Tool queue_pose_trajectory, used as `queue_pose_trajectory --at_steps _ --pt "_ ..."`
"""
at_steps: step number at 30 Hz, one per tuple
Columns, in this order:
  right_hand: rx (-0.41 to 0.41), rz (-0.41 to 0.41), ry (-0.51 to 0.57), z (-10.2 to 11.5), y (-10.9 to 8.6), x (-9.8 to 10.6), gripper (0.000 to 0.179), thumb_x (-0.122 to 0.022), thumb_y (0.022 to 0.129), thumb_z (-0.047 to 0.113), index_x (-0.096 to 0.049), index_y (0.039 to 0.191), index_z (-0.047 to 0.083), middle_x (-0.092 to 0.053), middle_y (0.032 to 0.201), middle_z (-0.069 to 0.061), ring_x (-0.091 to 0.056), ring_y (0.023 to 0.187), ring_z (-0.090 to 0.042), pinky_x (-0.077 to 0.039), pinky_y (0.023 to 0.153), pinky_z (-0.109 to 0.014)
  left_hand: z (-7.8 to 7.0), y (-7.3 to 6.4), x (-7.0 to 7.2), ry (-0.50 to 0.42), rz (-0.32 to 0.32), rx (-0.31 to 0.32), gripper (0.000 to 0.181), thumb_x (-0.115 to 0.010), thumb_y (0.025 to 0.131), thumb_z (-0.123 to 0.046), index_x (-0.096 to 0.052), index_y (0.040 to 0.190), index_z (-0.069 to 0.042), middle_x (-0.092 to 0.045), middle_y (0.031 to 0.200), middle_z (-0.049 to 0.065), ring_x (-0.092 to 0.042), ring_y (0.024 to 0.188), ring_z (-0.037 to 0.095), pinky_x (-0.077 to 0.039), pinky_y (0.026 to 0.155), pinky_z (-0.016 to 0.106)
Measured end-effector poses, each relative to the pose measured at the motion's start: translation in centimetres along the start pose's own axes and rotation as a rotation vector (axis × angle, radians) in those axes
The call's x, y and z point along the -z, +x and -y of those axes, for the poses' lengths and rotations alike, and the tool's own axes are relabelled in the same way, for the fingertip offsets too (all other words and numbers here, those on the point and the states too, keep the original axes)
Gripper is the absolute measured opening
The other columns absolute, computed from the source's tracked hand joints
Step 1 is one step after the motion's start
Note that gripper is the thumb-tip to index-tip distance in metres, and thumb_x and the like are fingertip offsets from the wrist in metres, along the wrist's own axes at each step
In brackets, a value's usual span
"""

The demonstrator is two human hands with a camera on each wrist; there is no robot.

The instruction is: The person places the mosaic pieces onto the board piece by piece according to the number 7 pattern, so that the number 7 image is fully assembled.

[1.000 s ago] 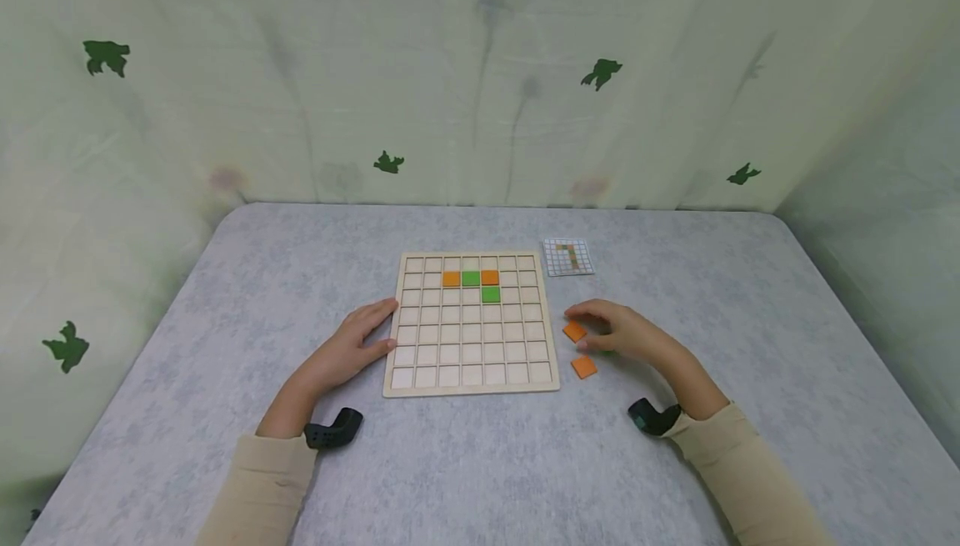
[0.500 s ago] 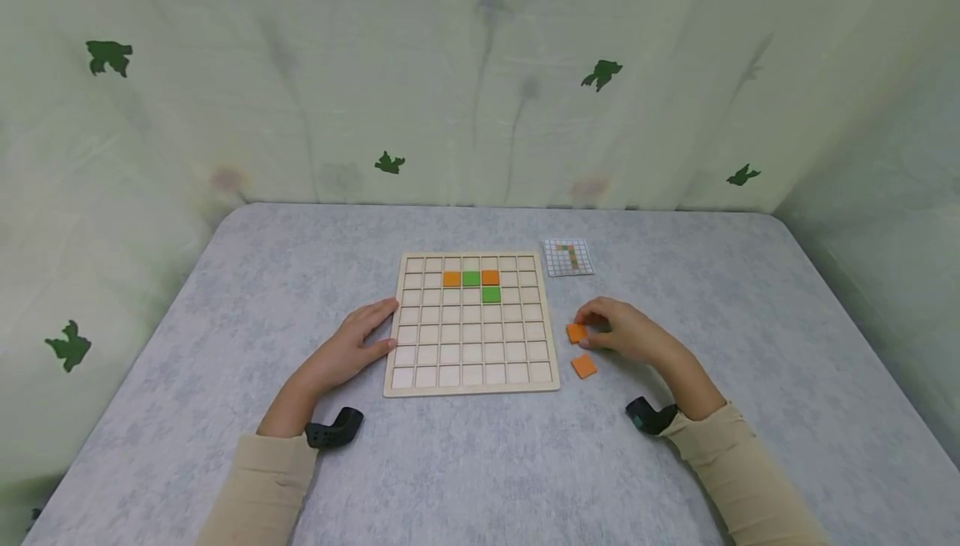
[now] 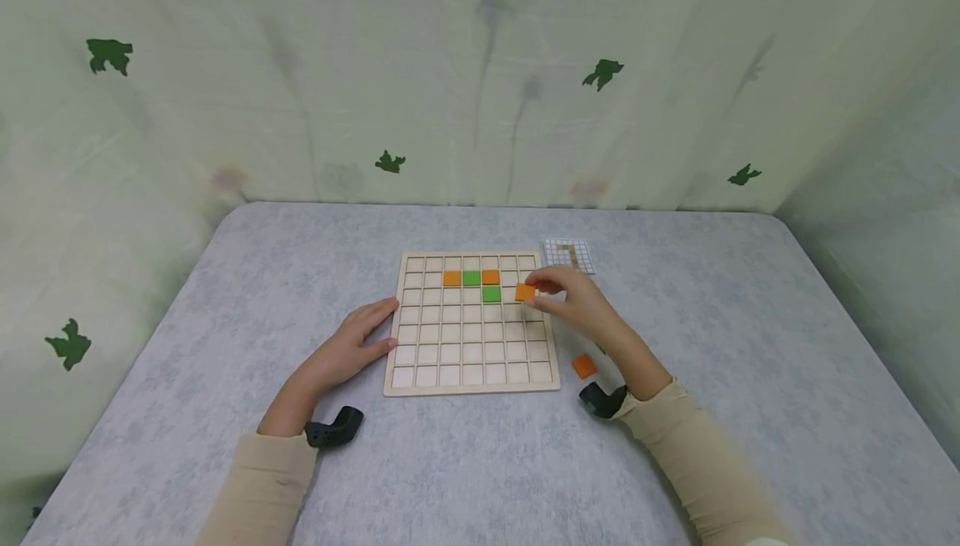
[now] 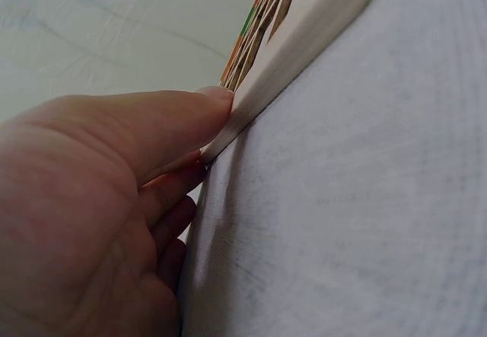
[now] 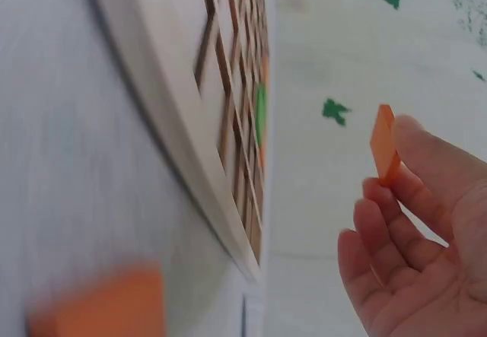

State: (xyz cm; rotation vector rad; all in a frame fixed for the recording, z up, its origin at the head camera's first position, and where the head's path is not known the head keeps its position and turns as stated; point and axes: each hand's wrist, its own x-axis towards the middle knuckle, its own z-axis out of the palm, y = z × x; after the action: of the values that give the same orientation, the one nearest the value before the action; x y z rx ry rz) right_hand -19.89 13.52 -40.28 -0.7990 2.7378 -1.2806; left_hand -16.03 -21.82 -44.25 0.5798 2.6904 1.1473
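Note:
A square wooden grid board [image 3: 450, 354] lies on the table. Along its left edge my left hand [image 3: 351, 343] rests, thumb and fingers spread and touching the rim. The left wrist view shows the thumb [image 4: 179, 120] against the board's side. Between thumb and fingertips my right hand [image 3: 573, 300] pinches an orange square tile [image 3: 525, 292], held over the board's right columns. In the right wrist view that orange tile [image 5: 385, 145] is raised above the board. Orange tiles [image 3: 452, 278] and green tiles [image 3: 491, 293] sit in cells near the board's top, three across and one below.
Right of the board lies another orange tile [image 3: 583, 365], with a sliver of a green tile [image 3: 601, 348] showing beside the right wrist. A small printed pattern card [image 3: 558, 254] is at the board's upper right, partly covered by the right hand.
My right hand has picked up an orange tile from the table and carried it left and up over the board. The left hand has stayed at the board's edge.

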Motion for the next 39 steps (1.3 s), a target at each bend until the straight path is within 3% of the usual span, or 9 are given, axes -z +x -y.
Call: queue_pose_trajectory --at_steps 3,10,16,23,27,31,39 --pt "0.008 0.011 0.039 0.3 0.9 -1.5 0.027 -0.066 0.083 0.014 -0.062 0.108 0.004 -0.06 0.105 -0.006 -0.054 0.091 -0.019 -0.045 0.079 -0.034 0.0 0.0 0.0 0.001 0.003 -0.004 0.062 -0.054 0.092 -0.025 -0.024 0.142 -0.002 -0.021 0.145 0.017 -0.012 0.132 0.036 -0.014 0.101 0.054" --pt "-0.059 0.033 0.07 -0.3 2.0 -4.3 0.028 -0.068 0.081 0.016 -0.062 0.106 0.003 -0.06 0.099 -0.004 -0.055 0.087 -0.015 -0.046 0.076 -0.028 0.1 0.0 0.0 -0.001 0.005 -0.009 0.063 -0.054 0.091 -0.026 -0.024 0.142 -0.003 -0.021 0.145 0.016 -0.011 0.132 0.036 -0.013 0.101 0.054" --pt "-0.011 0.074 -0.036 -0.6 2.2 -5.0 0.022 -0.068 0.081 0.017 -0.065 0.1 0.006 -0.056 0.097 -0.004 -0.05 0.087 -0.015 -0.042 0.076 -0.029 0.0 0.0 0.1 0.007 0.008 -0.01 0.063 -0.054 0.091 -0.025 -0.024 0.142 -0.002 -0.021 0.145 0.017 -0.011 0.131 0.037 -0.013 0.101 0.055" --pt "-0.04 0.108 -0.065 -0.2 2.2 -4.9 0.026 -0.068 0.081 0.019 -0.066 0.105 0.009 -0.054 0.101 -0.003 -0.05 0.094 -0.016 -0.041 0.082 -0.031 0.0 0.0 0.0 0.006 0.007 -0.006 0.063 -0.054 0.091 -0.025 -0.024 0.142 -0.002 -0.021 0.145 0.017 -0.011 0.131 0.037 -0.014 0.101 0.055" --pt "-0.066 0.11 -0.016 0.2 1.8 -4.1 0.032 -0.068 0.082 0.018 -0.063 0.112 0.007 -0.055 0.106 -0.005 -0.05 0.095 -0.017 -0.042 0.083 -0.031 0.1 0.0 0.0 -0.01 0.008 -0.005 0.063 -0.054 0.092 -0.025 -0.024 0.142 -0.002 -0.021 0.145 0.017 -0.011 0.132 0.036 -0.013 0.101 0.055" --pt "-0.043 0.077 0.031 0.8 0.9 -2.1 0.037 -0.067 0.082 0.015 -0.058 0.117 0.005 -0.054 0.112 -0.008 -0.051 0.1 -0.024 -0.043 0.084 -0.035 0.1 0.0 0.0 -0.017 0.008 -0.002 0.063 -0.054 0.091 -0.026 -0.024 0.142 -0.003 -0.021 0.145 0.017 -0.011 0.132 0.036 -0.013 0.101 0.054" --pt "-0.01 0.031 -0.002 -0.5 -3.0 2.8 0.046 -0.067 0.082 0.018 -0.053 0.124 0.005 -0.048 0.125 -0.008 -0.048 0.106 -0.031 -0.04 0.087 -0.044 0.0 -0.1 0.1 -0.007 0.009 0.002 0.063 -0.055 0.091 -0.025 -0.024 0.142 -0.003 -0.021 0.145 0.017 -0.011 0.132 0.037 -0.013 0.101 0.055"
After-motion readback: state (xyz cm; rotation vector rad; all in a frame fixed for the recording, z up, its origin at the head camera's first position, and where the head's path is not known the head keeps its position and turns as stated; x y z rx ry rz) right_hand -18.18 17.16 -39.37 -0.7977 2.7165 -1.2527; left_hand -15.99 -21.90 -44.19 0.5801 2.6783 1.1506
